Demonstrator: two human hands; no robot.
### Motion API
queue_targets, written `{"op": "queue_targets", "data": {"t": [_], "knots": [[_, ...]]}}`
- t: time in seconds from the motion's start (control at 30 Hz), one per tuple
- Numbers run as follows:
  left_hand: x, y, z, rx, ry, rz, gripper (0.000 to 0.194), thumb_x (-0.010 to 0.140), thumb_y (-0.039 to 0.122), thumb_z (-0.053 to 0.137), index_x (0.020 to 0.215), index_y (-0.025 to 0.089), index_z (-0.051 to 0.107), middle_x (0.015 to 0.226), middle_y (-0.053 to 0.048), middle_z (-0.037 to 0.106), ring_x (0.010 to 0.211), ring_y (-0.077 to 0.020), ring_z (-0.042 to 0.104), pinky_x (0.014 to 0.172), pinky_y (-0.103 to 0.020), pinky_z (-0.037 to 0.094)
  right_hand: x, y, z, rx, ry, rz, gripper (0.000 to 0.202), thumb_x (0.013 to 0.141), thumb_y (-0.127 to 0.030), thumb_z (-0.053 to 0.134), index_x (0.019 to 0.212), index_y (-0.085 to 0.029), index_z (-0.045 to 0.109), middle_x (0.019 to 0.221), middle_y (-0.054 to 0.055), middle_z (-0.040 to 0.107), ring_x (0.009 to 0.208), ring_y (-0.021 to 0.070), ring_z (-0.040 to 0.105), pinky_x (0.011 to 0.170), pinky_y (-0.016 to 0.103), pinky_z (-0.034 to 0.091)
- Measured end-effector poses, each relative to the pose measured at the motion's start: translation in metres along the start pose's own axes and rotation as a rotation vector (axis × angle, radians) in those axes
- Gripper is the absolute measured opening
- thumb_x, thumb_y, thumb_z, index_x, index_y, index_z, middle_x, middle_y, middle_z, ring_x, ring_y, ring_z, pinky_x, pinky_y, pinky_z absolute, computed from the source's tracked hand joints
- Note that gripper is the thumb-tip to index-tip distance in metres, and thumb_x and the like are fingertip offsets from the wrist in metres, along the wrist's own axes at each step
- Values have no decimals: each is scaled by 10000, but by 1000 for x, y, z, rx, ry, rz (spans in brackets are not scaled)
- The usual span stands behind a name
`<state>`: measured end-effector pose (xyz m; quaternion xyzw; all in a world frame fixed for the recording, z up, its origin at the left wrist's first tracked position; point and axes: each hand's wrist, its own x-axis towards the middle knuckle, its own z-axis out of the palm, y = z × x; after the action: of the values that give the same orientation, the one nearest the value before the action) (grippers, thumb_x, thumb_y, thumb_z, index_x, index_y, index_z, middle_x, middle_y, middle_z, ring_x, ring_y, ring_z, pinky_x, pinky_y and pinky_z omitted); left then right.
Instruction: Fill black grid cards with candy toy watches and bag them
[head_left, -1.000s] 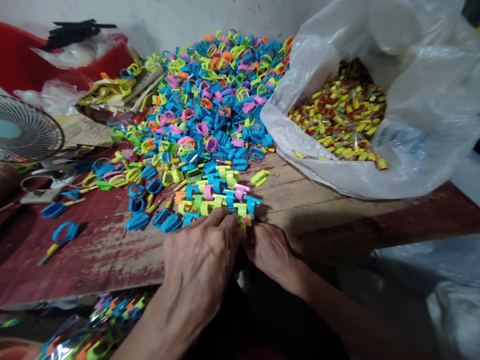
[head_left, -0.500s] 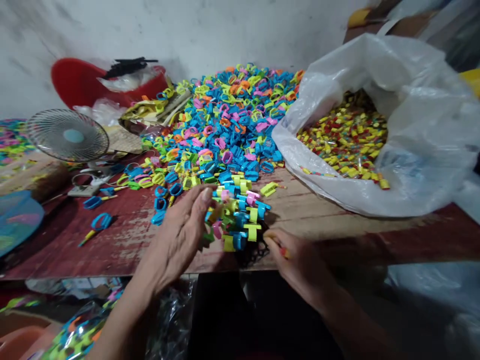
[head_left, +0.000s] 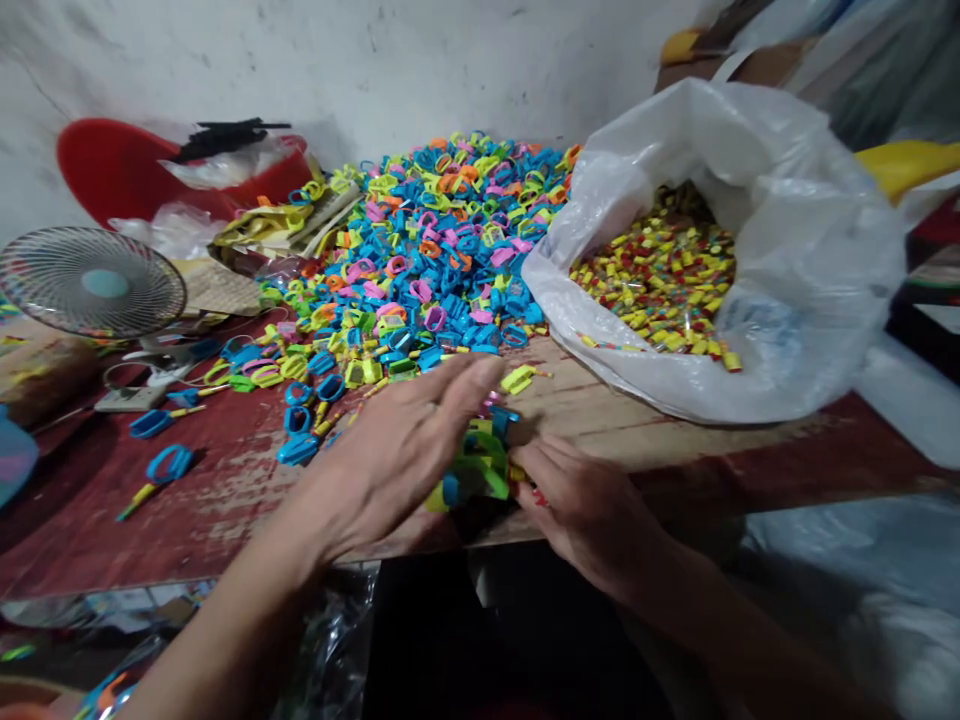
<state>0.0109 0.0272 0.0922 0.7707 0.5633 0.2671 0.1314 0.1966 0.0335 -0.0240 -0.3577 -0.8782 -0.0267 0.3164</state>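
My left hand (head_left: 405, 450) is curved around the far side of a cluster of ring-shaped plastic pieces (head_left: 484, 465) in green, yellow, blue and pink. Its fingertips are mostly hidden behind the cluster. My right hand (head_left: 581, 500) presses up to the right side of this cluster, its fingers pinched together. A bit of red and yellow (head_left: 538, 497) shows between those fingers, seemingly a short stick-like piece. Just beyond my hands lies a loose yellow piece (head_left: 519, 378) with a short stick in it.
Behind rises a big heap of coloured plastic pieces (head_left: 442, 235) against the wall. At right, a white plastic bag (head_left: 810, 300) gapes open, with small yellow-and-red sticks (head_left: 667, 275) inside. A fan (head_left: 94, 285) and red basin (head_left: 112, 170) stand left. Blue pieces (head_left: 169, 463) lie on the worn red table (head_left: 247, 480).
My hands have come closer together, the left covering more of the cluster, which has turned to show a green piece in front. The whole view has shifted slightly right.
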Motion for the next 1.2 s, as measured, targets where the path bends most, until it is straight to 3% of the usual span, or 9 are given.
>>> {"op": "queue_targets", "data": {"t": [0.07, 0.17, 0.3, 0.37, 0.5, 0.63, 0.83, 1.03, 1.2], "knots": [[-5, -13, 1, -63, 34, 6, 463, 995, 540, 308, 1268, 316, 608, 1168, 21, 705, 1021, -212, 679, 881, -322, 545, -16, 11, 8, 92, 33, 155, 80, 834, -122, 564, 890, -178, 571, 748, 37, 652, 670, 178, 617, 602, 256, 424], [-16, -36, 20, 46, 108, 87, 395, 961, 468, 473, 1277, 260, 587, 1281, -35, 649, 1204, -261, 585, 1025, -399, 466, -35, 28, 20, 223, 71, 365, 108, 855, -228, 557, 935, -176, 608, 741, 40, 678, 655, 192, 641, 602, 265, 453], [-28, -54, 56, 285, -83, 261, 475, 990, 350, 418, 1448, 223, 402, 1535, -51, 407, 1468, -283, 259, 1181, -537, 251, -44, 42, 37, 379, 56, 601, 189, 877, -312, 541, 765, -193, 637, 640, 18, 656, 582, 182, 629, 567, 264, 460], [-30, -57, 68, 388, -148, 280, 510, 1005, 351, 379, 1498, 238, 315, 1583, -33, 304, 1482, -284, 220, 1193, -587, 172, -44, 41, 46, 413, 101, 640, 178, 877, -317, 544, 806, -194, 652, 714, 30, 691, 664, 196, 663, 639, 277, 502], [-30, -60, 74, 467, -126, 322, 486, 1013, 316, 347, 1488, 216, 334, 1575, -27, 317, 1474, -254, 248, 1213, -564, 117, -41, 30, 62, 496, 120, 532, 176, 887, -239, 522, 1002, -192, 646, 935, 69, 719, 874, 217, 684, 808, 319, 531], [-30, -64, 75, 431, -77, 363, 470, 1002, 302, 381, 1449, 158, 385, 1563, -50, 351, 1481, -216, 230, 1232, -477, 150, -33, 22, 75, 578, 115, 487, 167, 856, -143, 531, 968, -205, 638, 977, 71, 690, 887, 194, 667, 800, 297, 533], [-31, -63, 78, 448, -76, 345, 459, 1007, 312, 368, 1433, 144, 401, 1569, -53, 336, 1483, -237, 223, 1225, -498, 180, -30, 28, 89, 512, 92, 483, 98, 862, -181, 557, 850, -198, 652, 780, 39, 694, 740, 194, 665, 704, 287, 525], [-34, -65, 79, 425, -69, 346, 463, 1002, 317, 376, 1428, 139, 407, 1566, -65, 341, 1481, -237, 231, 1226, -500, 179, -40, 37, 99, 303, 71, 357, 127, 860, -200, 546, 893, -184, 668, 796, 74, 712, 786, 228, 692, 744, 319, 550], [-35, -66, 79, 381, -60, 322, 456, 1004, 334, 373, 1416, 148, 431, 1542, -60, 388, 1468, -228, 268, 1234, -502, 156, -47, 35, 104, 306, 128, 320, 161, 885, -207, 485, 872, -213, 645, 774, 49, 698, 734, 199, 679, 700, 302, 565]]}}
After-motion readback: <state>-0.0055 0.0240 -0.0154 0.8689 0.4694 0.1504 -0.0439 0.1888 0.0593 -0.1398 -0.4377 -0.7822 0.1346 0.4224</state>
